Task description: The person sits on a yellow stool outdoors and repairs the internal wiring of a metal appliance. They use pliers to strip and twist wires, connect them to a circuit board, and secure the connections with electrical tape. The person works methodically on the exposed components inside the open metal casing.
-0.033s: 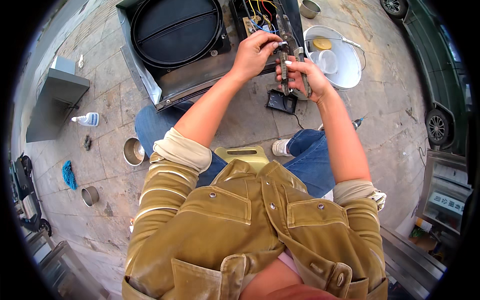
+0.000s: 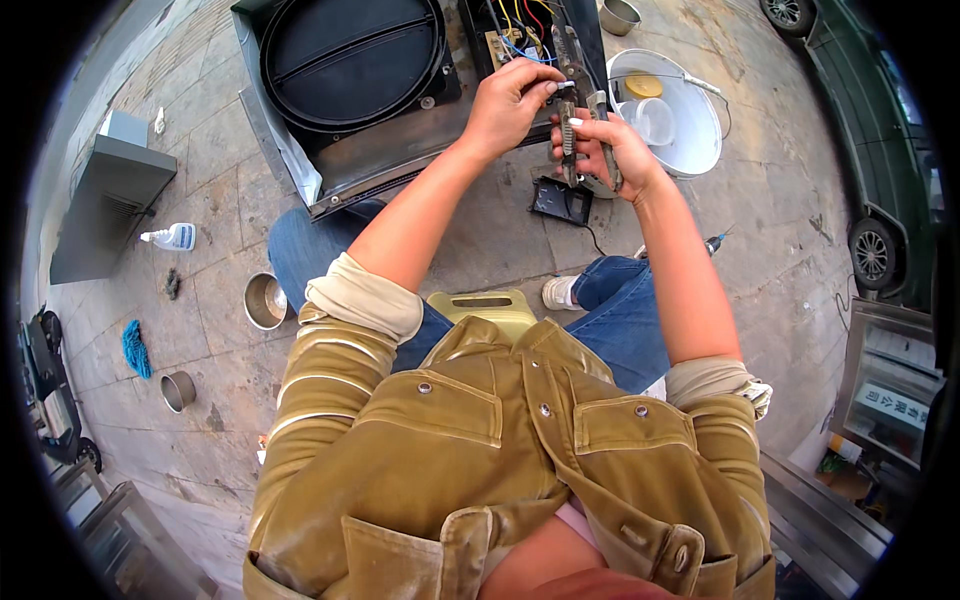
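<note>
My right hand [image 2: 625,150] is closed around the worn, dirty handles of a pair of pliers [image 2: 569,140], whose jaws point away from me toward the wiring. The handles stand apart. My left hand [image 2: 507,105] pinches a small white piece [image 2: 566,85] between thumb and fingertips, right beside the pliers; whether it is a wire end or a connector I cannot tell. Just beyond both hands, red, yellow and blue wires [image 2: 522,40] run in a dark compartment of a metal appliance housing [image 2: 400,165]. A large round black part [image 2: 355,60] fills the housing's left side.
A white bucket [image 2: 700,150] with plastic containers stands right of the housing. A black box with a cord [image 2: 562,200] lies below my hands. Metal bowls [image 2: 266,300], a spray bottle [image 2: 172,237], a blue cloth [image 2: 135,350] and a grey panel [image 2: 110,220] are on the paving at left.
</note>
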The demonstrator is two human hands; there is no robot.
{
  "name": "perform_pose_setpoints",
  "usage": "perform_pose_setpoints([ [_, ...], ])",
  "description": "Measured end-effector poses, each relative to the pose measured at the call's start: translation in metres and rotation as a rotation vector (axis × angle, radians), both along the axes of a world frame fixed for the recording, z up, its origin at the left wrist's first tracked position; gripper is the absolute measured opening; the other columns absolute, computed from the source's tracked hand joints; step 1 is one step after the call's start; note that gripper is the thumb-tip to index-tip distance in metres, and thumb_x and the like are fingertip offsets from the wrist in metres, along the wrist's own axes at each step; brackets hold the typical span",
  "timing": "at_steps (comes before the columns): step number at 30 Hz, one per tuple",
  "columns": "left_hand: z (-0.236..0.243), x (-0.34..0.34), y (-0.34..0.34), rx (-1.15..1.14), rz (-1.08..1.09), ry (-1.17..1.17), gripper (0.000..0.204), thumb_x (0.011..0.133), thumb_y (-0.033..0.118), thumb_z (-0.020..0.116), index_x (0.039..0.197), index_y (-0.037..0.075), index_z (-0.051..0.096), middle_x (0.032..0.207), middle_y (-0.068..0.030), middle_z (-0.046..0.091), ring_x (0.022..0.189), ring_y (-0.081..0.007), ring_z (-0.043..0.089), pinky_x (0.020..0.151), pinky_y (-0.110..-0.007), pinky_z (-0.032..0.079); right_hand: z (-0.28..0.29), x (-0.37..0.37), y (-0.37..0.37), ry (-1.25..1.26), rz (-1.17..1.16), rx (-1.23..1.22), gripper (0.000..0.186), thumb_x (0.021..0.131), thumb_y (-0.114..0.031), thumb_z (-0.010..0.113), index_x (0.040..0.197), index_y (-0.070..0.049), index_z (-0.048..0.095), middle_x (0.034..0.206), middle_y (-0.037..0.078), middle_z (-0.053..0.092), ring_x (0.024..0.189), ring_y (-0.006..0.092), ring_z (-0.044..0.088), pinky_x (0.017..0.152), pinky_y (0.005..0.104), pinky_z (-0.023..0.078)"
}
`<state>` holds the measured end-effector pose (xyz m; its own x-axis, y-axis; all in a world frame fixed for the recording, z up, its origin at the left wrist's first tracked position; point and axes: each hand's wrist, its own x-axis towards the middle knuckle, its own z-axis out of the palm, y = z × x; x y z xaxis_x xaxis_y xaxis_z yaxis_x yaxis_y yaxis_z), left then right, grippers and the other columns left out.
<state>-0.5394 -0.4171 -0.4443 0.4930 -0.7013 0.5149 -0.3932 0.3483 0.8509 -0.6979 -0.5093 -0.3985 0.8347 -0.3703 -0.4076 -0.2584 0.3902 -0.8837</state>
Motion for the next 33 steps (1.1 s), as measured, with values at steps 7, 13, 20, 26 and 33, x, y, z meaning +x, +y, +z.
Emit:
perform_pose_setpoints([
  [7, -0.003, 0.001, 0.005, -0.032, 0.016, -0.12, 0.011, 0.089, 0.003, 0.062, 0.099, 0.001, 0.068, 0.088, -0.0039, 0.062, 0.08, -0.0126, 0.059, 0.07, -0.026, 0.048, 0.006, 0.005, 0.006, 0.088, -0.022, -0.134, 0.031, 0.09, -0.017, 0.06, 0.115, 0.0, 0.057, 0.095, 0.01, 0.065, 0.084, 0.02, 0.065, 0.074, 0.0339, 0.056],
  [13, -0.005, 0.002, 0.003, -0.029, 0.041, -0.153, 0.012, 0.088, 0.004, 0.063, 0.099, 0.002, 0.068, 0.088, -0.0048, 0.064, 0.077, -0.0138, 0.059, 0.069, -0.027, 0.048, 0.008, 0.008, 0.01, 0.167, -0.019, -0.297, 0.026, 0.09, -0.019, 0.06, 0.11, -0.001, 0.057, 0.094, 0.008, 0.064, 0.084, 0.0167, 0.064, 0.073, 0.0307, 0.054],
  [20, -0.004, 0.001, 0.002, -0.003, 0.053, -0.131, 0.013, 0.086, 0.01, 0.066, 0.097, 0.003, 0.068, 0.088, -0.0098, 0.066, 0.081, -0.0248, 0.064, 0.072, -0.033, 0.05, -0.001, 0.009, 0.01, 0.162, -0.015, -0.348, 0.025, 0.091, -0.019, 0.06, 0.109, -0.003, 0.056, 0.093, 0.006, 0.062, 0.082, 0.0138, 0.061, 0.073, 0.029, 0.053],
  [26, -0.001, -0.002, 0.003, 0.024, 0.056, -0.117, 0.012, 0.086, 0.009, 0.066, 0.096, 0.003, 0.067, 0.089, -0.0093, 0.066, 0.08, -0.0216, 0.063, 0.072, -0.032, 0.049, -0.004, 0.009, 0.014, 0.145, -0.016, -0.425, 0.025, 0.09, -0.019, 0.06, 0.109, -0.002, 0.056, 0.094, 0.006, 0.062, 0.083, 0.0128, 0.061, 0.073, 0.0287, 0.053],
  [33, -0.004, 0.0, 0.002, 0.008, 0.047, -0.116, 0.012, 0.087, 0.009, 0.066, 0.097, 0.003, 0.066, 0.089, -0.0089, 0.065, 0.08, -0.0212, 0.063, 0.072, -0.032, 0.049, 0.0, 0.008, 0.015, 0.156, -0.021, -0.4, 0.028, 0.091, -0.024, 0.061, 0.108, -0.003, 0.056, 0.094, 0.005, 0.063, 0.083, 0.0123, 0.061, 0.074, 0.028, 0.053],
])
